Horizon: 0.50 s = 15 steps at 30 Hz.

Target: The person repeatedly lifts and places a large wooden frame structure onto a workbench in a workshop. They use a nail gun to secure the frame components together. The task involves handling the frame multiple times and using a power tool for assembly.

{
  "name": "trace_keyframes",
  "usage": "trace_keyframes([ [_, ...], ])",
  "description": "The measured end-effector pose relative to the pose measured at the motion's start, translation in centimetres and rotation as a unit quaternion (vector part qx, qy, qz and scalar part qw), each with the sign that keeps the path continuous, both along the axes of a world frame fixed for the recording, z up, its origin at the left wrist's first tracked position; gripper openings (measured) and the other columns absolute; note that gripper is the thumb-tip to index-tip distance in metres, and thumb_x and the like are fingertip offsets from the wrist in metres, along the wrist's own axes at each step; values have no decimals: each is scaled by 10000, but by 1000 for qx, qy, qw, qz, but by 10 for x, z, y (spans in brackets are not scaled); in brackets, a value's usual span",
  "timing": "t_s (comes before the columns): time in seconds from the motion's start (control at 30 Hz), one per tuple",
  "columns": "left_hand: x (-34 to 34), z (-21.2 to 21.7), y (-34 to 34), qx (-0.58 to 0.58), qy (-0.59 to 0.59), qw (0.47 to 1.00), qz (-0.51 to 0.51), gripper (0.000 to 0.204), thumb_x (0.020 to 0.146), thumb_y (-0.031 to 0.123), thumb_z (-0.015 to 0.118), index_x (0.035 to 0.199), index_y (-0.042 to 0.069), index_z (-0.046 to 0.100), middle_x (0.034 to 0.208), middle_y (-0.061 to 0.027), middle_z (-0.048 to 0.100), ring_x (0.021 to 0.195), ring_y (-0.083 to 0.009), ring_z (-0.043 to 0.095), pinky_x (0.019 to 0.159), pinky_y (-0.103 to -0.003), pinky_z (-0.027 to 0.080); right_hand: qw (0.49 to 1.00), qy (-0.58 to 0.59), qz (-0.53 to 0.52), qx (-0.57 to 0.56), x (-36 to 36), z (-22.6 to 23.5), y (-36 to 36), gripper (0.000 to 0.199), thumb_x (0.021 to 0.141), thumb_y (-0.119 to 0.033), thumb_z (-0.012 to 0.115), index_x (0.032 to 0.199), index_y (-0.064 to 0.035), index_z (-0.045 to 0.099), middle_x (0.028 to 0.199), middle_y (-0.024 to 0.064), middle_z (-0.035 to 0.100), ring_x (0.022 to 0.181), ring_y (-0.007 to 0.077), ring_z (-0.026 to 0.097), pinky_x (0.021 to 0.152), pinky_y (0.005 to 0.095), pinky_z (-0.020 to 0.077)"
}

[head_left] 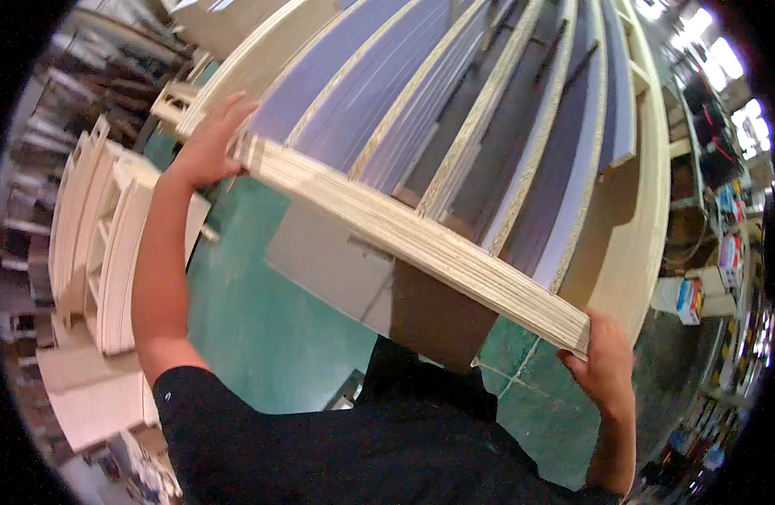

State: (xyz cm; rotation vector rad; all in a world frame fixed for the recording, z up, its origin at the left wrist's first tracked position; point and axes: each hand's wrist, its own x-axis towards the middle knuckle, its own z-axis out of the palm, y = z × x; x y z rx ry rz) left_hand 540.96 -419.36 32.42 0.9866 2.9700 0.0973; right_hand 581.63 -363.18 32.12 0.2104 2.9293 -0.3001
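Note:
A long pale wooden bar (404, 223), marked with parallel lines like stacked strips, slants across in front of me from upper left to lower right. My left hand (209, 145) is closed round its far left end. At the nearer right end, my right hand (609, 358) grips it with the thumb underneath. Just beyond the bar stand several upright panels (341, 118) with lilac-grey faces and chipboard edges. Whether the bar touches the panels' ends, I cannot tell. A pale wooden side rail (644, 202) runs along their right.
To the left, pale wooden frames (109, 244) are stacked near cut boards (93, 387). Below the bar, a grey-brown flat sheet (337, 269) lies over the green floor (253, 337). Shelving with boxes (699, 295) lines the right side.

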Motion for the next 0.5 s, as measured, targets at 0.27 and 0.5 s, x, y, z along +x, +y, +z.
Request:
trace_keyframes([
  [0.27,-45,3,-50,-76,-57,995,-12,586,666,1,853,1211,62,647,1188,-147,651,1213,-406,579,1034,-475,503,993,111,-42,19,5,-12,-13,631,698,-208,927,1208,-32,600,1090,193,672,1037,428,637,898,516,492],
  [0.5,-53,1,-56,-63,-80,994,-41,584,664,12,869,1203,67,651,1187,-139,659,1212,-393,584,1053,-461,501,987,150,-30,53,16,-20,-9,628,672,-263,940,1167,-32,629,1080,175,684,1026,418,647,887,511,483],
])
